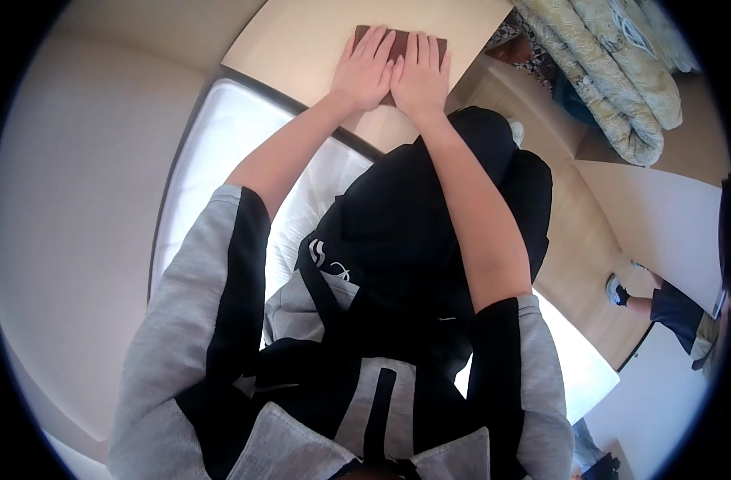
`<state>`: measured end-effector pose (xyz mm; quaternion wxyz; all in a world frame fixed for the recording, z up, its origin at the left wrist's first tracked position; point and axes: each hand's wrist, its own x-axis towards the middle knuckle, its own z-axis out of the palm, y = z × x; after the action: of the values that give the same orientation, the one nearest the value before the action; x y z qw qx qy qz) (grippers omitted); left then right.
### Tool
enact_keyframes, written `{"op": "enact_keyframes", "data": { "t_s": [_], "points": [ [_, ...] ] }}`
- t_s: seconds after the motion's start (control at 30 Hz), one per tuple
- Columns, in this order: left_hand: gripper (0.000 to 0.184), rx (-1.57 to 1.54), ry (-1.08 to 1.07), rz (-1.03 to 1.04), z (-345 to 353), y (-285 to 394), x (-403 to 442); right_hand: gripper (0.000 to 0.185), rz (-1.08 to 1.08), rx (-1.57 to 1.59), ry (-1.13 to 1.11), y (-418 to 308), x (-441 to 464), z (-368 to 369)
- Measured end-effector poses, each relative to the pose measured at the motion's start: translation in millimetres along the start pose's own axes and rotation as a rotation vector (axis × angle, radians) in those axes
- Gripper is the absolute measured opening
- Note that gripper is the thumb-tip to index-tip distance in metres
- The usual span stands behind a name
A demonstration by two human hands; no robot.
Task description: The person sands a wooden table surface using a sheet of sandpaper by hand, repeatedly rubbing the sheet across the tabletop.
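My left hand [365, 74] lies flat with its fingers stretched forward over a dark brown, flat rectangular piece [400, 46]. Beside it, thumbs nearly touching, my right hand [419, 78] rests palm down on the same piece, fingers straight. Much of the brown piece is covered by the hands; its corners and a strip between them show. What kind of thing it is, I cannot make out. It lies on a pale wooden surface [293, 48].
A white mattress [213, 144] with a dark edge lies below the wooden surface, under my legs. Rolled patterned bedding [613, 72] sits in an open compartment at upper right. Another person's leg and shoe [617, 290] show at far right on the wooden floor [577, 264].
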<state>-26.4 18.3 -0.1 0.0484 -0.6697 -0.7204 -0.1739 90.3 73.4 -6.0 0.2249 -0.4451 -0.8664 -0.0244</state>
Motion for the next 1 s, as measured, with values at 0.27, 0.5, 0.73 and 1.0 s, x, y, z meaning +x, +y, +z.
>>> {"op": "enact_keyframes", "data": {
  "t_s": [0.27,0.5,0.73,1.0],
  "points": [
    [0.053,0.004,0.034,0.018,11.4,-14.2,33.8,0.054,-0.003,0.003,-0.035,10.5,34.5,10.1],
    [0.055,-0.035,0.044,0.008,21.5,-24.2,65.7,0.054,0.009,0.063,-0.004,20.9,62.7,26.2],
    [0.055,-0.064,-0.019,-0.044,18.3,-25.2,78.8,0.054,0.014,0.037,-0.037,22.8,74.7,27.1],
    [0.055,0.028,-0.044,-0.062,15.1,-17.8,71.8,0.055,0.003,0.047,-0.028,23.8,69.9,30.2]
  ]
}}
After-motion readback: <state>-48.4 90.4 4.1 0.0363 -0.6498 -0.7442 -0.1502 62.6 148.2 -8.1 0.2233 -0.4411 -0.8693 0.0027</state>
